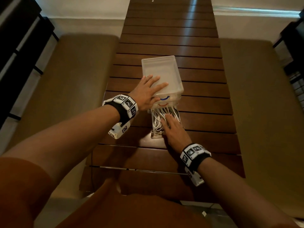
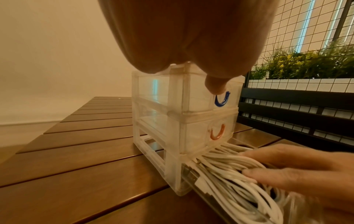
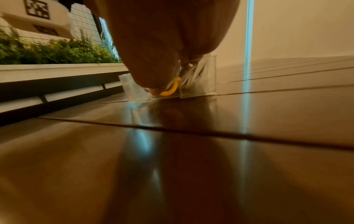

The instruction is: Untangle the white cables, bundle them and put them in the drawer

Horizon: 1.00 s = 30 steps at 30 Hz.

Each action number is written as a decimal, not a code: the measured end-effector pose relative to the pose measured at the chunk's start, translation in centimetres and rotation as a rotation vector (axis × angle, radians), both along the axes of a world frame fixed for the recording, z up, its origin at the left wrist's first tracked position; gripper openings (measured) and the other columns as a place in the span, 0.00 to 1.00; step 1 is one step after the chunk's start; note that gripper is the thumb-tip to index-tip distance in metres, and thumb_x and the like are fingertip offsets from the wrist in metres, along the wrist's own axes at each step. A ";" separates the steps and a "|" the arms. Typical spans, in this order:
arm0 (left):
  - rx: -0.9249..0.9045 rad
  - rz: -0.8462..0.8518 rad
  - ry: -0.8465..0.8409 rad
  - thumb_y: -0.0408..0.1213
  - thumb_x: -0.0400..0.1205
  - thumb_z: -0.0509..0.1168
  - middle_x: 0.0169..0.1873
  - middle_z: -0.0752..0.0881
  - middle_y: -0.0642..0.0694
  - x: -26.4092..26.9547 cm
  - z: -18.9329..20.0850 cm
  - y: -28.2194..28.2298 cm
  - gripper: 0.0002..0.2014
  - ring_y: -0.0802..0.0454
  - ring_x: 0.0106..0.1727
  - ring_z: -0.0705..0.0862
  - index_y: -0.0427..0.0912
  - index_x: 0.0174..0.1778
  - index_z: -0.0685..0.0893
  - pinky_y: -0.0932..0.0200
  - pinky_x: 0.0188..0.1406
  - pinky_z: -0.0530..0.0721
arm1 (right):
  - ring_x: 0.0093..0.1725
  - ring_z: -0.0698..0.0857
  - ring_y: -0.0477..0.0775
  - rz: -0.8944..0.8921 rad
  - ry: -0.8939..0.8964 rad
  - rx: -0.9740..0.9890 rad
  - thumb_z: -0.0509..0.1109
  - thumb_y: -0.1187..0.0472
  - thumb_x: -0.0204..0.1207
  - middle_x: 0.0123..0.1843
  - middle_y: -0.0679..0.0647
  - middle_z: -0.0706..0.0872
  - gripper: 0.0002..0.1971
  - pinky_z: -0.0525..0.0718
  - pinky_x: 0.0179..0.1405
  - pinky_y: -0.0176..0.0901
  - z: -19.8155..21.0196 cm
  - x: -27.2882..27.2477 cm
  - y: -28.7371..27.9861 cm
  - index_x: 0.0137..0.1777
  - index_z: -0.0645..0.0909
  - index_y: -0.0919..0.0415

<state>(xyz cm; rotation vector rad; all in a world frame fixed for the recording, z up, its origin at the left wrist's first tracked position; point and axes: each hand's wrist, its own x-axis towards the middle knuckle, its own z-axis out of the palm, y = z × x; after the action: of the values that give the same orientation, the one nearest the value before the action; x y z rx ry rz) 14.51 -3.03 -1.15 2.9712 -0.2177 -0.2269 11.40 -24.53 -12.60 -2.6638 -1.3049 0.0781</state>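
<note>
On the slatted wooden counter (image 1: 202, 89) stands a small translucent drawer unit (image 1: 162, 74) with its bottom drawer (image 1: 156, 134) pulled out toward the person. White cables (image 1: 158, 116) lie coiled inside that open drawer, filling it and running back under the unit. Flat on top of them rests the right hand (image 1: 175, 130), its fingers (image 2: 272, 174) straight and spread, pressing down on the loops without curling round any of them. From the right wrist view the thumb hangs down at the drawer's clear front wall, close to a yellow handle (image 3: 170, 89); whether it touches the handle cannot be told.

The left hand (image 1: 146, 93) lies palm down on the unit's lid, fingers extended across the top, with the thumb tip dropping over the front edge just above the blue handle (image 2: 222, 100) of the top drawer. Below it, the middle drawer carries an orange handle (image 2: 217, 134); both upper drawers are closed.

Padded tan benches (image 1: 79, 83) flank the counter on either side. Beyond the counter's right side runs a wire mesh fence (image 2: 298, 37) with green plants (image 2: 306, 65) along its foot.
</note>
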 end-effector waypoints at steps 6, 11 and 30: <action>-0.016 -0.008 0.015 0.48 0.87 0.57 0.85 0.51 0.40 -0.1 0.2 0.1 0.30 0.36 0.85 0.45 0.57 0.84 0.53 0.40 0.82 0.39 | 0.68 0.76 0.65 0.039 0.123 0.009 0.71 0.66 0.74 0.70 0.63 0.76 0.23 0.81 0.64 0.61 2.3 3.5 1.5 0.70 0.74 0.62; -0.017 0.005 -0.004 0.48 0.86 0.57 0.85 0.52 0.40 0.1 0.0 -0.2 0.31 0.37 0.85 0.45 0.58 0.84 0.53 0.42 0.81 0.37 | 0.62 0.83 0.64 0.019 -0.008 0.137 0.68 0.65 0.72 0.63 0.64 0.84 0.23 0.85 0.60 0.57 2.2 1.7 0.9 0.68 0.78 0.63; -0.016 -0.036 -0.008 0.48 0.87 0.57 0.85 0.52 0.40 0.4 0.0 0.3 0.30 0.37 0.85 0.46 0.57 0.84 0.54 0.43 0.81 0.38 | 0.38 0.83 0.60 -0.296 -0.221 0.283 0.83 0.53 0.60 0.37 0.56 0.87 0.14 0.78 0.37 0.47 2.3 4.9 3.5 0.38 0.84 0.59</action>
<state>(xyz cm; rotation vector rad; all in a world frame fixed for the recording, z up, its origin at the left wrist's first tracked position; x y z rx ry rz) 14.90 -2.74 -1.13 2.9548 -0.2732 -0.2159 16.26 -20.98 -10.32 -2.6342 -0.8784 -0.4178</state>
